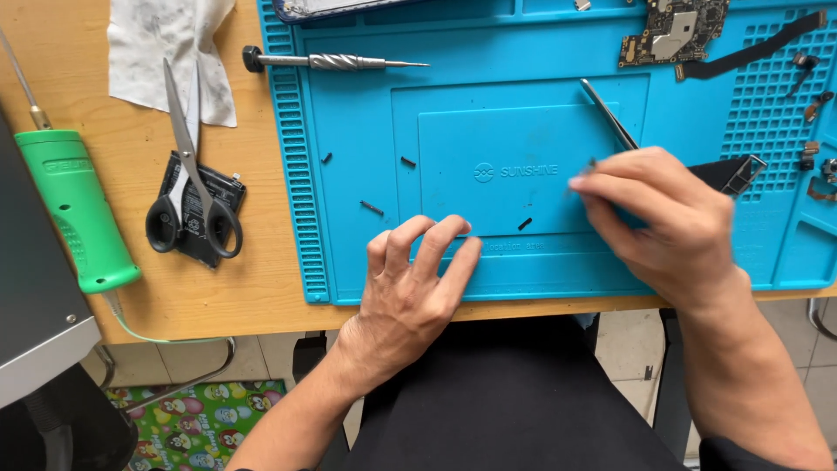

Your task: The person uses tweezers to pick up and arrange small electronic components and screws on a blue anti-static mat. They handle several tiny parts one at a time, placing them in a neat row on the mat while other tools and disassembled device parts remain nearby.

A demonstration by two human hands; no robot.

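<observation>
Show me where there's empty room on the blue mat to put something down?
The flat middle of the blue mat is bare, between the screwdriver and the left hand. It is crowded at the right edge, where the right hand holds tweezers near the circuit board and small parts.

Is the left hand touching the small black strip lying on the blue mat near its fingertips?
Apart. The head view shows bare blue mat between the left hand and the small black strip.

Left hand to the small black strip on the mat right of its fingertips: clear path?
Probably yes. The left hand rests empty on the blue mat, fingers spread, and the black strip lies on bare mat just right of them. The right hand, holding tweezers, sits further right.
</observation>
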